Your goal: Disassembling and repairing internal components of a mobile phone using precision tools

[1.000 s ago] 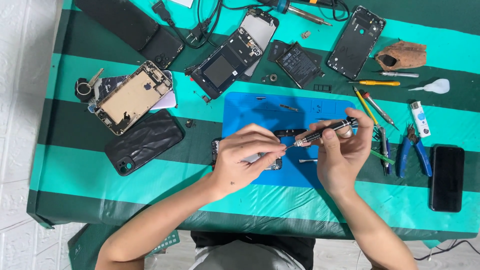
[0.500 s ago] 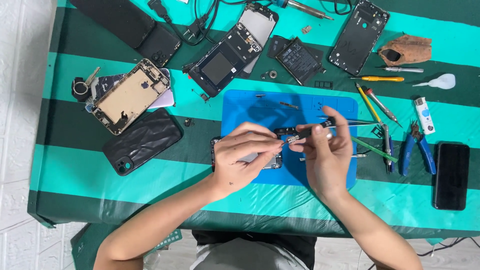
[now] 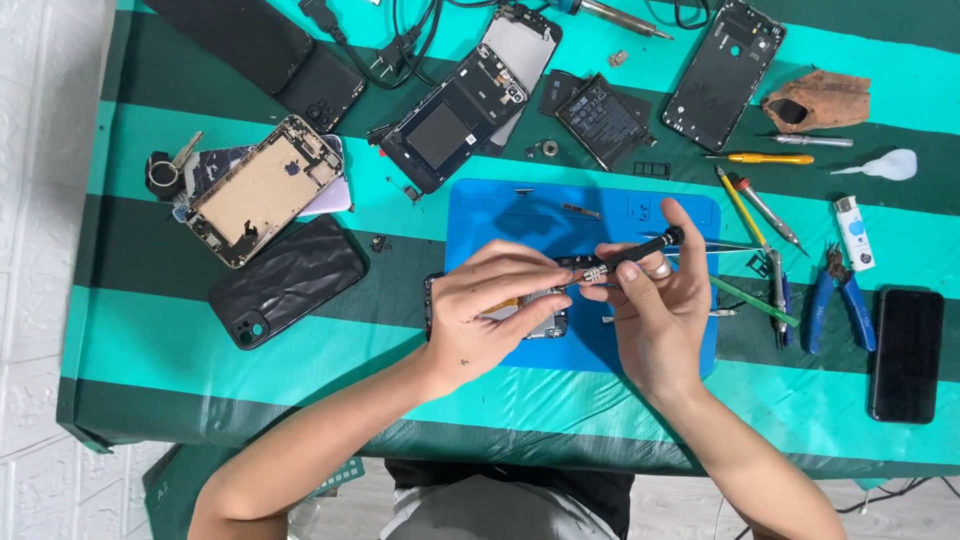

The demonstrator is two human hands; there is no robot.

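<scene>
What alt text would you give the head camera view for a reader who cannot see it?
Seen from above, a person's right hand holds a small black screwdriver over an opened phone steadied by the left hand on a blue work mat. Dismantled phones, pliers and other tools lie around on the green striped table.

The left hand (image 3: 495,310) covers most of the opened phone (image 3: 545,322) on the blue mat (image 3: 560,215), so its parts cannot be told. Above the mat, the soldering iron (image 3: 610,14) and cables (image 3: 400,30) run off the top edge.
</scene>
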